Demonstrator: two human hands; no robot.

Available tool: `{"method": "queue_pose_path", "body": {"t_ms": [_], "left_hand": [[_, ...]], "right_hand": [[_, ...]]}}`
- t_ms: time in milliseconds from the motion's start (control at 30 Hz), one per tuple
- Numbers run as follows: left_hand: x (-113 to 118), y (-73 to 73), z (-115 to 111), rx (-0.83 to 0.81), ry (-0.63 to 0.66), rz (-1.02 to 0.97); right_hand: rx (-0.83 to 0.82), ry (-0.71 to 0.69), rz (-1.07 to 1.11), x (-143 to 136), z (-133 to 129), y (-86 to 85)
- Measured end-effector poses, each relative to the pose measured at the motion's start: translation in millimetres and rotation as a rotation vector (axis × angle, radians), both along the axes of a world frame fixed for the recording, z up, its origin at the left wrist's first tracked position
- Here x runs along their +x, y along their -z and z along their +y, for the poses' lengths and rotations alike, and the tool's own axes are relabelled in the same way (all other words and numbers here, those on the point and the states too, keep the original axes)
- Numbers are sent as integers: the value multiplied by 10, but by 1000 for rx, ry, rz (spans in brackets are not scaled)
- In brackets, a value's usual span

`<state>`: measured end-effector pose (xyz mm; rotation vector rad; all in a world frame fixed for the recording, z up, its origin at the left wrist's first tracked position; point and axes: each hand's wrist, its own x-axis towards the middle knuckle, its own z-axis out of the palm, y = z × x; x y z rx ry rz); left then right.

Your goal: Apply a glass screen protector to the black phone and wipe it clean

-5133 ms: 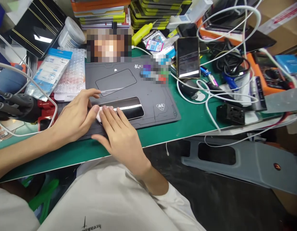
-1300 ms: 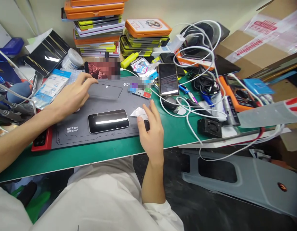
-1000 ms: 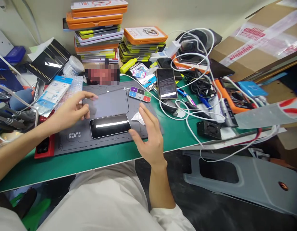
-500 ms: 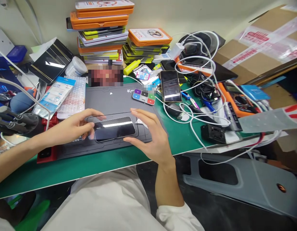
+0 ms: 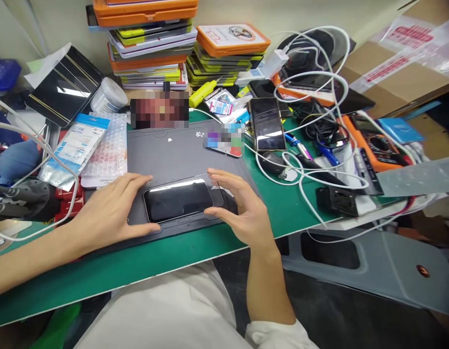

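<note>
Likely stiff, slick and crack-prone, the black glass-faced phone with pale rim lying on the flat dark-grey mat suits an edge hold: left hand spread around one end, right hand curved around the other, can't tell if pinching.

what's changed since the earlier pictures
The clear sheet moved from the back of the mat toward the person and is now over the phone; contact is unclear. The right hand let go of the wipe and flanks the phone, opposite the left hand. The mat and farther phone stayed.
</note>
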<state>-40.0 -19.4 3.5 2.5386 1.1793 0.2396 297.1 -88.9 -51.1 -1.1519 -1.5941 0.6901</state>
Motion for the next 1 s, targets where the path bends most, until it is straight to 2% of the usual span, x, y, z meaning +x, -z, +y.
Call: {"method": "queue_pose_path", "body": {"t_ms": [100,233,667,1000], "left_hand": [[6,70,-36,105,47,43],[0,100,-34,150,85,74],[12,129,6,155,140,30],[-2,180,2,171,143,26]], "right_hand": [[-18,31,-39,-27,-23,9],[-55,52,-93,-29,-43,6],[-148,45,-222,12,-94,-26],[-162,59,-278,50,-90,31]]}}
